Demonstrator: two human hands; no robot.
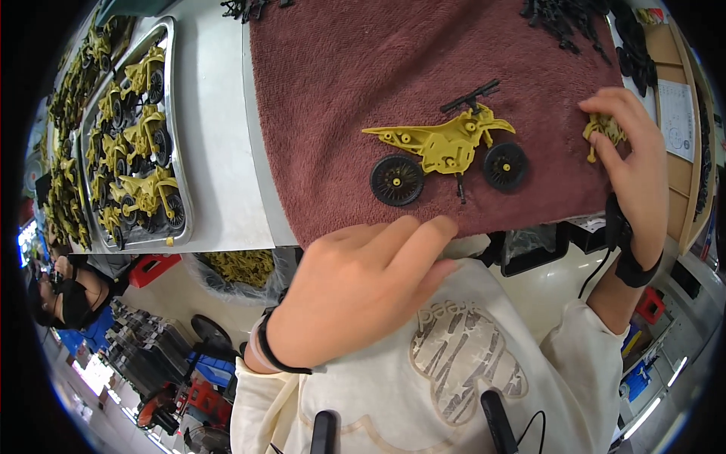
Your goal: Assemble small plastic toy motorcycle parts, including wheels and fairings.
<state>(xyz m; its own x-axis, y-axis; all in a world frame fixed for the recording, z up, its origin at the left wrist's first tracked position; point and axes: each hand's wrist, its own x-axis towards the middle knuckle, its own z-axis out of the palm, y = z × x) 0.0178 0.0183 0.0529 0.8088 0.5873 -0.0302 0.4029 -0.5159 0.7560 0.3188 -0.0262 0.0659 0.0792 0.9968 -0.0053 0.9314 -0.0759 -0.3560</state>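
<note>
Two hands: both belong to one person seen from above, working at a table covered by a dark red towel (423, 68).
Toy motorcycle: a half-built yellow plastic motorcycle (446, 144) lies flat on its side in the middle of the towel, with two black wheels and a black handlebar, apart from both hands.
Right hand: the right hand (631, 166) rests on the towel's right edge, its fingers pinched around a small yellow plastic part (603, 130), just right of the motorcycle's front wheel.
Left hand: the left hand (359, 291) lies relaxed and holding nothing at the towel's near edge, fingertips touching the cloth just below the motorcycle.
Loose parts: a heap of black plastic parts (575, 23) sits at the towel's far right corner, well away from the motorcycle.
Finished toys: a metal tray (181, 151) to the left holds several matching yellow motorcycles, laid in rows.
Doing it well: judging from this layout, the small part should be turned to the right face before it meets the body, since its pegs are too small to make out here.
Steadying: the free left hand is close enough to press the motorcycle's frame flat, which would likely stop it sliding on the cloth.
Risk: pushing at an angle could bend a thin peg or roll the toy on its wheels.
</note>
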